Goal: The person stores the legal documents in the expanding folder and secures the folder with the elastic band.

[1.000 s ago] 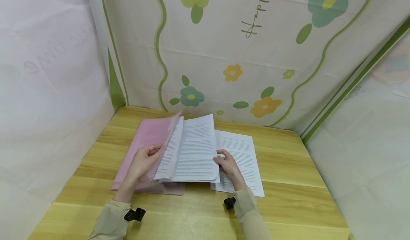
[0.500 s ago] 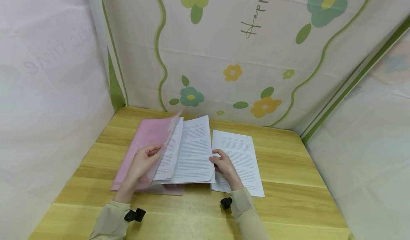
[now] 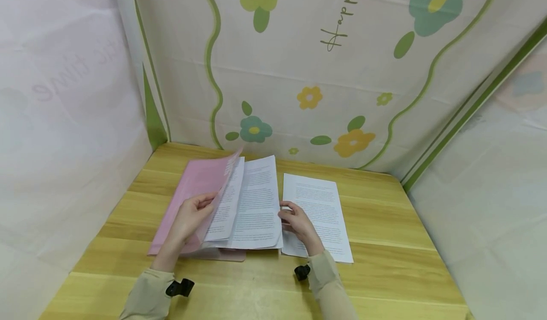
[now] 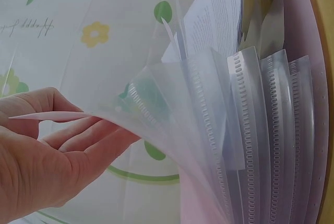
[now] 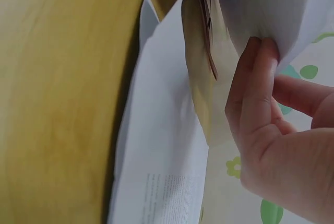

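The head view looks forward and down from above onto a wooden table (image 3: 384, 272), both hands low in the middle of the frame. The left wrist view sits very close behind the left hand (image 4: 47, 156), facing the pink folder (image 4: 313, 104) and its clear sleeves. The right wrist view, equally close, faces the right hand (image 5: 276, 145) against the printed sheets (image 5: 162, 145). All three share the folder's pages.

Folder (image 3: 194, 192) lying open on the table's (image 3: 384, 244) left half, printed sheets (image 3: 256, 203) resting in it, loose sheet (image 3: 318, 213) flat just right of them, patterned backdrop (image 3: 325, 73) standing behind everything
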`<state>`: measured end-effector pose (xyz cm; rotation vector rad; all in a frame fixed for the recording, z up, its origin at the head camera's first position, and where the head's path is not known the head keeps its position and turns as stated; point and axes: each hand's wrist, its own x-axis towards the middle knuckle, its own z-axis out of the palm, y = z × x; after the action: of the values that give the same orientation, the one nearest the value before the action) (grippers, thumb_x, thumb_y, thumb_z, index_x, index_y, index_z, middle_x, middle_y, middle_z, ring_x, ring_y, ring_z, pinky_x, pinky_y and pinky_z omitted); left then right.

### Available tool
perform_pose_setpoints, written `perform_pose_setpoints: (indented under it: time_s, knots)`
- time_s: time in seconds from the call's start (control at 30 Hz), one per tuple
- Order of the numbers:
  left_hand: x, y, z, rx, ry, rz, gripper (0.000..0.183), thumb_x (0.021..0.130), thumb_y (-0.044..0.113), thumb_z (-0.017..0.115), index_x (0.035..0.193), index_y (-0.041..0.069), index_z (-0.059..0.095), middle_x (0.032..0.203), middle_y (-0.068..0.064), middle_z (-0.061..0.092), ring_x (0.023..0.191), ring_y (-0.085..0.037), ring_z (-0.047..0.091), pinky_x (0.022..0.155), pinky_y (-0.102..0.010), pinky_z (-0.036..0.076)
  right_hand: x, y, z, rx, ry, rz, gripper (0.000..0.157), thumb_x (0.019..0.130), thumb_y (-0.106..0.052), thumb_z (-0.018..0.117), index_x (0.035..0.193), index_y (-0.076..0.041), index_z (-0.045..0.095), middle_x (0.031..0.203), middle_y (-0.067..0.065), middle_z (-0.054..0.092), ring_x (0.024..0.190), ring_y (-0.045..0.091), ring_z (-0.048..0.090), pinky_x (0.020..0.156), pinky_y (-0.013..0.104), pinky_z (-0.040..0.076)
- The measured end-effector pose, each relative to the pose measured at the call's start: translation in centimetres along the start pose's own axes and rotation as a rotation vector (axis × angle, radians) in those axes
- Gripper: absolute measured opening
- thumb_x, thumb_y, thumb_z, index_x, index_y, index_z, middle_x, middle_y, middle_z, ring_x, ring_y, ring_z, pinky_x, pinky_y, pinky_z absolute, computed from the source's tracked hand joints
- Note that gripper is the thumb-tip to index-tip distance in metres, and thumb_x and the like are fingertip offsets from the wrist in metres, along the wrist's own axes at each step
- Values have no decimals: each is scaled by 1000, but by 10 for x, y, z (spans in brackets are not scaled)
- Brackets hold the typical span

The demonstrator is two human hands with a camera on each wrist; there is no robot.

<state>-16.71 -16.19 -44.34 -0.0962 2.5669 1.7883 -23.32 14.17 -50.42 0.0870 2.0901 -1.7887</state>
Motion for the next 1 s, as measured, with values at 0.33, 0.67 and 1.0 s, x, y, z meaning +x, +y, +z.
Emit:
perform_pose_setpoints:
  time_s: [0.33, 0.67, 1.0]
  knots:
    - [-2, 1, 0, -9, -2, -1, 43, 95, 4, 54, 136, -6, 54, 137, -26, 59, 124, -35, 59, 81, -7, 43, -1, -2, 6, 28, -52, -4, 44, 96, -8, 59, 139, -4, 52, 110, 11, 72, 77, 9, 67, 68, 24, 56]
    - [-2, 2, 0, -11, -1, -12, 43, 96, 6, 55, 137, -5, 54, 136, -25, 59, 123, -33, 60, 80, -7, 43, 1, -2, 14, 13, -83, -31, 46, 96, -5, 57, 141, 1, 49, 120, 21, 68, 78, 7, 65, 68, 23, 54]
    - [-1, 3, 1, -23, -7, -16, 42, 98, 9, 56, 138, -4, 54, 136, -26, 60, 121, -34, 61, 81, -10, 46, 5, -4, 24, 29, -104, -41, 46, 95, -2, 57, 140, 1, 49, 119, 19, 67, 81, 7, 65, 73, 25, 55]
